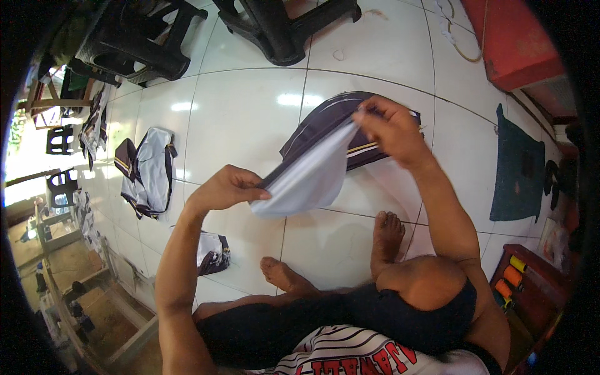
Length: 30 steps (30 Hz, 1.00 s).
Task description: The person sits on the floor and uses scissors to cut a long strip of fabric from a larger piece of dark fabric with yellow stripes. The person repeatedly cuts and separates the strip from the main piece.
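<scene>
The held cloth [306, 181] seems blurred; the upper edge crops a black stool [272, 31].

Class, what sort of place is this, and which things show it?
Probably a sewing workshop: yellow and orange thread spools sit at the right, dark-and-pale fabric pieces lie on the tiled floor, and the left hand and right hand hold a dark-edged pale cloth.

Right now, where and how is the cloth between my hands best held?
Probably at both ends of its dark edge, one hand from each side: the left hand and right hand hold it nearly straight, while the white part droops.
</scene>
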Motion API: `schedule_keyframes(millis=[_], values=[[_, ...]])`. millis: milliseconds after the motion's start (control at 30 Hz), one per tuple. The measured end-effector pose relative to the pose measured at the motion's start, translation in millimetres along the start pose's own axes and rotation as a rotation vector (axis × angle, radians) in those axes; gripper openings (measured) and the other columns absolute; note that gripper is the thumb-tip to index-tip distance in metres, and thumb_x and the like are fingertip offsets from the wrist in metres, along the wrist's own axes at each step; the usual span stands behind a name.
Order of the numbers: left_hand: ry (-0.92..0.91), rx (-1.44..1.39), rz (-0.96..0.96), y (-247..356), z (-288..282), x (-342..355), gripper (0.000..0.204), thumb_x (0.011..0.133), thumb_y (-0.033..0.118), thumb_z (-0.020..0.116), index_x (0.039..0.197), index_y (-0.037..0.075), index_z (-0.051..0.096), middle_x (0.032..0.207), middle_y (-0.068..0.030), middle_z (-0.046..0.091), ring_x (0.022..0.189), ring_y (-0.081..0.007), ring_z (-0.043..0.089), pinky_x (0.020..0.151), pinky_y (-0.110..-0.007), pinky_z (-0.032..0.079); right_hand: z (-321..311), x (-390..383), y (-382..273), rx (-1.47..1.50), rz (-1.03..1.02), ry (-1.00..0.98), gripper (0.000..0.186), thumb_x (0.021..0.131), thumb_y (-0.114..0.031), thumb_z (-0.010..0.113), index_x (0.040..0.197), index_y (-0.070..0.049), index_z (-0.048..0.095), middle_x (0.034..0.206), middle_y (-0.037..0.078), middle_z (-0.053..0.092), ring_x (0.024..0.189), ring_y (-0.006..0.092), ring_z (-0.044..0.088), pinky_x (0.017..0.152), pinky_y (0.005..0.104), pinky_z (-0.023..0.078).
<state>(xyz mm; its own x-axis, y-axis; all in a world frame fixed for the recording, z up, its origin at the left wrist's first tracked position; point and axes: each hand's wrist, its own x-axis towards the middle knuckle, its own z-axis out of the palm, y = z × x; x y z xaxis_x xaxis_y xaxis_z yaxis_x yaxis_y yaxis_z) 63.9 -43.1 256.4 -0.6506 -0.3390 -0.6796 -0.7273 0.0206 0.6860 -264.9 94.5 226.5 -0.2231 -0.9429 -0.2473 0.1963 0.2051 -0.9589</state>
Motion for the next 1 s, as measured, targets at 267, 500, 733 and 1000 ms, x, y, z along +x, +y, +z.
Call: schedule_keyframes(millis=[267,500,733,1000], values=[[0.368,0.121,0.046,-6.2,-26.1,7.6,0.020,0.089,0.014,0.077,0.104,0.000,0.075,0.086,-0.0027,0.073,0.081,-0.0079,0.062,0.076,-0.027,0.050,-81.2,29.8,-18.9,0.182,-0.087,0.342,0.018,0.096,-0.022,0.070,0.100,-0.005,0.065,0.076,0.001,0.065,0.042,0.0012,0.036,0.036,0.0194,0.024],[0.620,0.209,0.524,-11.7,9.2,45.1,0.017,0.086,-0.002,0.073,0.102,0.001,0.075,0.092,-0.0110,0.071,0.085,-0.0215,0.069,0.075,-0.033,0.054,-142.8,5.6,7.2,-0.073,0.007,0.455,0.015,0.092,-0.019,0.073,0.097,-0.006,0.068,0.072,-0.003,0.057,0.046,0.0042,0.041,0.041,0.0220,0.031],[0.528,0.831,0.622,-58.1,89.8,115.0,0.010,0.078,0.006,0.069,0.086,0.010,0.073,0.085,-0.0048,0.063,0.078,-0.0259,0.062,0.069,-0.041,0.050,-157.4,-15.5,128.0,-0.587,0.118,0.538,0.020,0.093,-0.024,0.071,0.098,-0.005,0.070,0.074,0.003,0.063,0.064,0.0147,0.056,0.061,0.0303,0.046],[0.440,0.753,0.567,-58.3,105.4,114.5,0.032,0.083,0.020,0.075,0.112,0.007,0.069,0.111,-0.0091,0.062,0.104,-0.0273,0.061,0.089,-0.042,0.050,-161.0,-49.5,156.0,-1.002,0.376,0.721,0.042,0.092,-0.044,0.069,0.102,-0.003,0.068,0.088,0.017,0.070,0.085,0.0357,0.069,0.074,0.0444,0.052]])
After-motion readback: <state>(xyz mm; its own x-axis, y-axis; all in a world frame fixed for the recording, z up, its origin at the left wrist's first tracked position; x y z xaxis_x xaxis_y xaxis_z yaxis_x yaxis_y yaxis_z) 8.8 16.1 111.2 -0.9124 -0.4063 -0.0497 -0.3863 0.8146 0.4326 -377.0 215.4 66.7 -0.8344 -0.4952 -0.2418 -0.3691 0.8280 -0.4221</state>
